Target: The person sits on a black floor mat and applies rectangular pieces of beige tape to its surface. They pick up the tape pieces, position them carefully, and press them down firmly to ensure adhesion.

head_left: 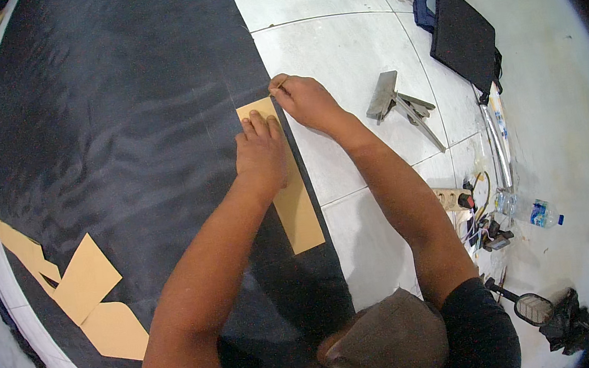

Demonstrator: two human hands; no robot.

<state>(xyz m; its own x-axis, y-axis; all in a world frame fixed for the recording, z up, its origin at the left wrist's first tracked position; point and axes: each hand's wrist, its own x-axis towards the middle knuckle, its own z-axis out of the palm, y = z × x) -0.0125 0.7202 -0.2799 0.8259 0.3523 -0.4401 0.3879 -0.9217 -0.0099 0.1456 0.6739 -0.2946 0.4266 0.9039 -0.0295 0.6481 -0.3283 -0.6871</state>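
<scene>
A long, narrow tan card strip (299, 216) lies on a large sheet of black fabric (136, 129), close to the fabric's right edge. My left hand (259, 151) rests flat on the strip's upper part, its fingers stretched toward the far end. Just beyond the strip's far right corner, my right hand (309, 104) is closed in a pinch. Between its thumb and finger shows a thin stick-like thing (282, 82), too small to name more exactly. Its tip is near the fabric edge.
Several tan card pieces (89, 280) lie at the lower left. A metal clamp-like piece (401, 103) sits on white tiles (337, 48) to the right. Farther right are a black flat case (463, 37), a power strip (449, 199), cables and a plastic bottle (541, 214).
</scene>
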